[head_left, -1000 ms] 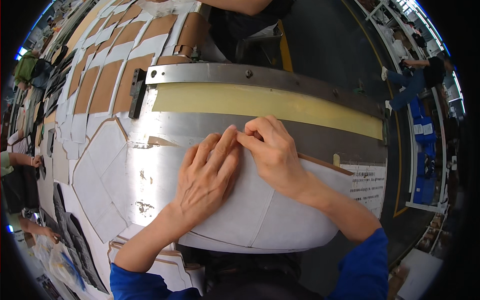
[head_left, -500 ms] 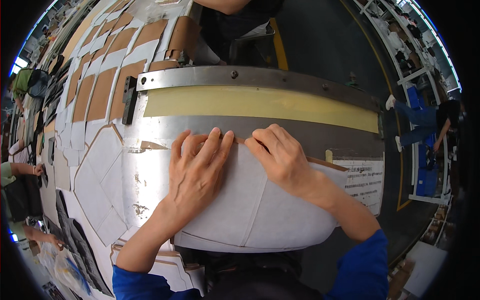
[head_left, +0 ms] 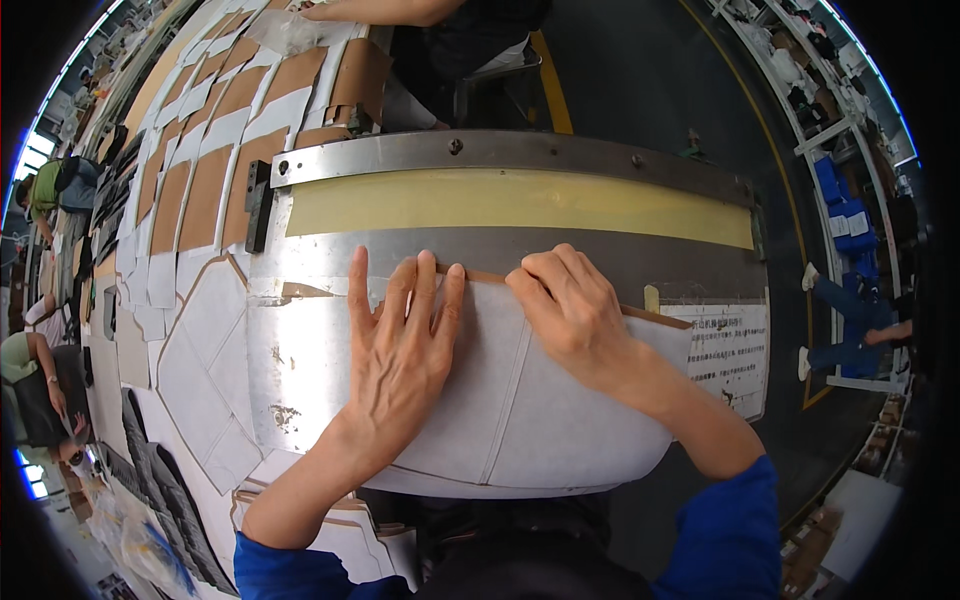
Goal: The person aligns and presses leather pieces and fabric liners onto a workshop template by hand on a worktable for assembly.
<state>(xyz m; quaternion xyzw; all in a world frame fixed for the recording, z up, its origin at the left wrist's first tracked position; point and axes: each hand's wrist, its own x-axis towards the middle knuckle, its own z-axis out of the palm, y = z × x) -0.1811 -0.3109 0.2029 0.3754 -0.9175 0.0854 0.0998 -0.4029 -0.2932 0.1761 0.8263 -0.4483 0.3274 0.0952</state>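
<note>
- Nearest to us, our 2 forearms come up from the lower edge in blue sleeves, over a stack of brown-edged white cut pieces [head_left: 330, 520] at the bench's near edge.
- Our left hand [head_left: 400, 350] lies palm down on the white curved panel [head_left: 540, 400], its fingers [head_left: 425, 290] stretched flat and slightly spread, gripping nothing, the tips reaching the panel's far edge.
- Our right hand [head_left: 575, 305] sits just beside it on the same panel, fingers [head_left: 530, 285] curled and bunched down at the far edge; we cannot tell whether they pinch the edge or only press on it.
- That white curved panel lies on the metal plate [head_left: 300, 360] of the bench, with a seam line running down its middle; a thin brown strip [head_left: 650, 315] shows along its far edge, beyond the right hand.
- Left of the plate, more white pieces with brown outlines [head_left: 205, 350] lie flat, and dark pieces [head_left: 150, 450] lie lower left.
- Right of the panel, a printed white sheet [head_left: 730, 345] is stuck on the plate.
- Beyond the hands runs a long pale yellow band [head_left: 520, 200], topped by a grey metal bar [head_left: 500, 150] with bolts.
- Farther off on the left, rows of brown and white cut pieces [head_left: 230, 130] cover a long bench.
- At the far top, another person's arm [head_left: 370, 12] reaches over those pieces; at the left rim, a person in green [head_left: 45, 190] stands.
</note>
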